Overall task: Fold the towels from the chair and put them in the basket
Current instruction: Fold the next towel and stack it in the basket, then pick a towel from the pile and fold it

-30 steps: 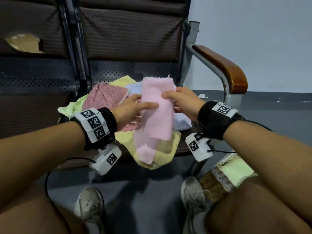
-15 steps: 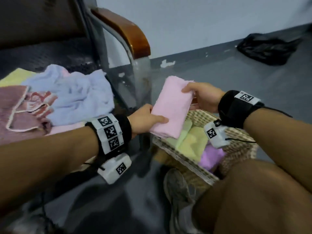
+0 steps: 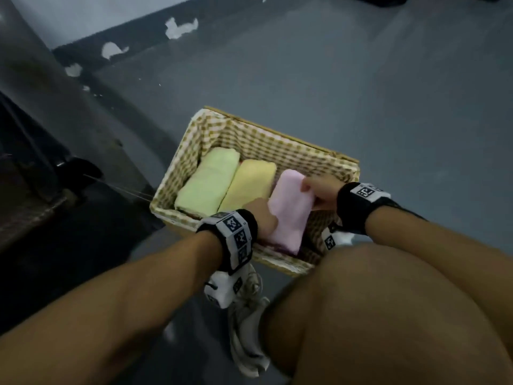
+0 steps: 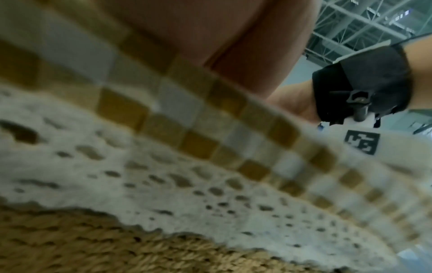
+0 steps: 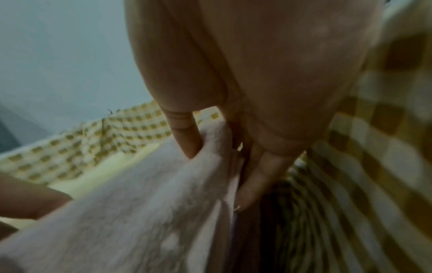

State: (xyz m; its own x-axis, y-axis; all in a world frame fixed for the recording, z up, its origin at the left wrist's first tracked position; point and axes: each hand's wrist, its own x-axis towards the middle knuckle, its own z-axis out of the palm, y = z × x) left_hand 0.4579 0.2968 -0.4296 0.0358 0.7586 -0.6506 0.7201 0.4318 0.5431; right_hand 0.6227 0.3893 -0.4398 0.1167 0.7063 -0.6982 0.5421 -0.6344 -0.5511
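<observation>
A folded pink towel point(image 3: 290, 209) lies inside the wicker basket point(image 3: 266, 140) on the floor, beside a folded yellow towel point(image 3: 251, 187) and a folded green towel point(image 3: 208, 184). My left hand point(image 3: 263, 215) holds the pink towel's near left edge. My right hand point(image 3: 319, 191) pinches its far right corner, thumb on top and fingers point(image 5: 254, 177) down its side. In the right wrist view the pink towel point(image 5: 140, 203) fills the lower left. The left wrist view shows only the basket's checked lining and lace trim point(image 4: 163, 166), blurred.
The basket has a yellow-checked cloth lining. A dark chair leg and base point(image 3: 55, 168) stand at the left. My knee point(image 3: 388, 315) and a white shoe point(image 3: 247, 329) sit just in front of the basket. Grey floor lies beyond it.
Both hands carried the pink towel from the chair over to the right and lowered it into the basket beside the yellow one. The view swung down onto the basket.
</observation>
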